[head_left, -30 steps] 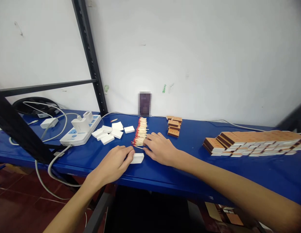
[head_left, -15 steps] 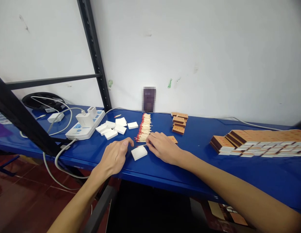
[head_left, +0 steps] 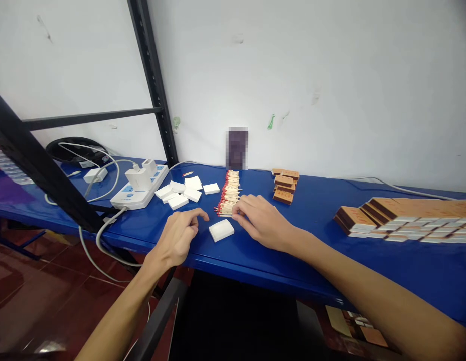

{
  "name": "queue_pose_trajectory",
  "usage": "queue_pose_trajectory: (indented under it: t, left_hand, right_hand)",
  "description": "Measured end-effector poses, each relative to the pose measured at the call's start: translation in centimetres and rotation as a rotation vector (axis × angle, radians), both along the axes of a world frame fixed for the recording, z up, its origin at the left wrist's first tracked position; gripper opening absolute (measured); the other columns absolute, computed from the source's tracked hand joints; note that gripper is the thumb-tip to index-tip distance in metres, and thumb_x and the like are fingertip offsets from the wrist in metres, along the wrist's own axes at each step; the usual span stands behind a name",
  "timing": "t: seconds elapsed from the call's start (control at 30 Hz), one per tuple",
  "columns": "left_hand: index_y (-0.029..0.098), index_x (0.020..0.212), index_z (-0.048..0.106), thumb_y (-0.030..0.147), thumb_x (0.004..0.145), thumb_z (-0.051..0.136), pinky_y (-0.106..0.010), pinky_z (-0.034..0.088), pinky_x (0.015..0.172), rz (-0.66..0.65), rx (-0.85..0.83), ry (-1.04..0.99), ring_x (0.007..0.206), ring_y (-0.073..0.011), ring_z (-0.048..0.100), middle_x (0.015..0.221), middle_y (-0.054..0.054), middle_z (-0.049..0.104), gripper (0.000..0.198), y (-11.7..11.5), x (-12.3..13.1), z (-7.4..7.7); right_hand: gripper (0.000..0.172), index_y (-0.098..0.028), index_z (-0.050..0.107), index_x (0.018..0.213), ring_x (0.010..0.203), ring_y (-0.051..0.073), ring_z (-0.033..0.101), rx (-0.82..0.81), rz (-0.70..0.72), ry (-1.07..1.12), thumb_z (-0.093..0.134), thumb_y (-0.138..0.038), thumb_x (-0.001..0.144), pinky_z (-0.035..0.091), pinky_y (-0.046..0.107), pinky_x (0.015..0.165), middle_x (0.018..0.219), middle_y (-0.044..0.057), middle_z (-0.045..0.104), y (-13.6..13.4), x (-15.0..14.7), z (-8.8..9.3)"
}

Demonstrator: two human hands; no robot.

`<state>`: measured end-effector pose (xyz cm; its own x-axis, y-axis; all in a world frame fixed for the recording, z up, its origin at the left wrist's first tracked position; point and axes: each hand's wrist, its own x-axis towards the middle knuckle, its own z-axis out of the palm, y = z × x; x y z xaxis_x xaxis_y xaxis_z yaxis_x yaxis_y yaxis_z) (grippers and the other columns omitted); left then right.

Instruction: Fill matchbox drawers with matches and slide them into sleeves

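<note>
A long row of red-headed matches (head_left: 230,193) lies on the blue table, heads to the left. My right hand (head_left: 261,220) is at the near end of this row, thumb and fingers pinched on the pale end of a match. In front of the row, between my hands, sits a small white matchbox tray (head_left: 221,230). Just left of it is my left hand (head_left: 180,236), holding nothing, its index finger reaching out and the other fingers curled. Several more white trays (head_left: 178,201) lie loosely grouped beyond my left hand.
Brown matchbox sleeves (head_left: 283,194) are piled behind my right hand. A large stack of matchboxes (head_left: 406,215) stands at the right. At the left are a power strip (head_left: 137,195) with chargers, looping white cables and a black rack post (head_left: 153,85). One match (head_left: 187,174) lies apart.
My left index finger has stretched out from a curl. My right hand has brought the match closer to the row's near end. The whole view has shifted slightly.
</note>
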<state>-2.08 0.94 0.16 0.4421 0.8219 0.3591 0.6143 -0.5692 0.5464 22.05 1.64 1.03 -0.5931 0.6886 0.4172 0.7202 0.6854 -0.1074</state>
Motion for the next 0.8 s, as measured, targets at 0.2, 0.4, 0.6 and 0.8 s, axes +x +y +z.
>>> queue_pose_trajectory:
  t: [0.2, 0.4, 0.6, 0.8]
  left_hand:
    - [0.020, 0.104, 0.062, 0.045, 0.083, 0.051, -0.029, 0.033, 0.063, -0.041, 0.090, 0.211, 0.067, -0.0173, 0.052, 0.075, 0.001, 0.054, 0.034, -0.7, 1.0, 0.4]
    - [0.022, 0.100, 0.060, 0.042, 0.083, 0.057, -0.028, 0.036, 0.065, -0.036, 0.108, 0.328, 0.075, -0.0177, 0.056, 0.082, 0.001, 0.059, 0.026, -1.1, 1.8, 0.6]
    - [0.023, 0.105, 0.062, 0.043, 0.082, 0.060, -0.030, 0.035, 0.069, -0.088, 0.077, 0.320, 0.062, -0.0158, 0.051, 0.064, 0.004, 0.053, 0.031, -1.1, 1.5, 0.5]
    - [0.023, 0.101, 0.066, 0.049, 0.078, 0.064, -0.030, 0.034, 0.071, -0.041, 0.060, 0.281, 0.061, -0.0161, 0.047, 0.058, 0.005, 0.047, 0.034, -1.1, 1.4, 0.3]
  right_hand:
    - [0.019, -0.019, 0.056, 0.091, 0.086, 0.017, 0.054, -0.060, 0.091, 0.009, 0.040, -0.025, 0.100, 0.032, 0.030, 0.076, 0.094, 0.004, 0.063, -0.2, -0.3, -0.3]
    - [0.013, -0.018, 0.057, 0.095, 0.083, 0.018, 0.057, -0.014, -0.109, -0.048, 0.045, -0.022, 0.097, 0.031, 0.031, 0.075, 0.095, 0.005, 0.066, 1.7, 0.1, -1.0]
    - [0.017, -0.017, 0.057, 0.087, 0.074, 0.017, 0.058, -0.044, -0.082, -0.174, 0.044, -0.022, 0.096, 0.030, 0.032, 0.079, 0.086, 0.005, 0.068, 3.2, -0.2, -0.7]
    - [0.019, -0.016, 0.058, 0.084, 0.067, 0.015, 0.055, -0.062, -0.034, -0.179, 0.043, -0.019, 0.095, 0.032, 0.031, 0.076, 0.078, 0.005, 0.066, 3.3, 0.0, 0.2]
